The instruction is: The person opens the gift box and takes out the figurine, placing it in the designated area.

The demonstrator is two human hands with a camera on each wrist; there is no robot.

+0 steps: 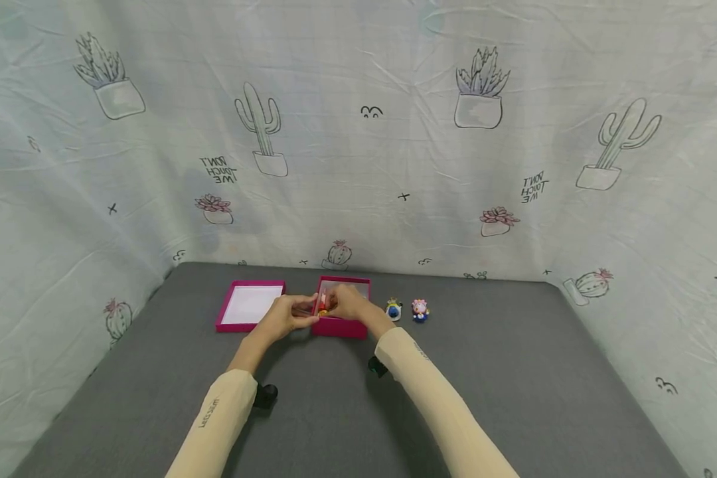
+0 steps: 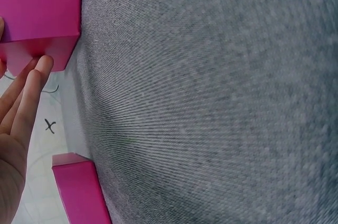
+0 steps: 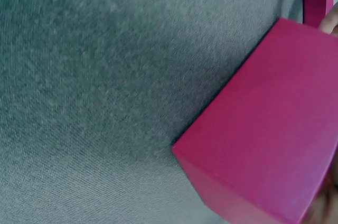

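Observation:
A magenta box (image 1: 342,328) stands uncovered on the grey table, its pale inside partly covered by my right hand (image 1: 348,302). That hand reaches over the front wall and pinches a small red and yellow toy figure (image 1: 322,307) near the box's left inner wall. My left hand (image 1: 285,315) is against the box's left side; its fingers (image 2: 33,89) lie straight along that wall in the left wrist view, with the thumb by the front corner. In the right wrist view the box front (image 3: 259,123) hides most of my right hand.
Left of the box lies its magenta lid (image 1: 220,326), white inside facing up. To the right stand two small toy figures, one white, blue and yellow (image 1: 394,310), the other pink, white and blue (image 1: 420,310). A cloth printed with cacti (image 1: 364,166) hangs behind the table (image 1: 484,372).

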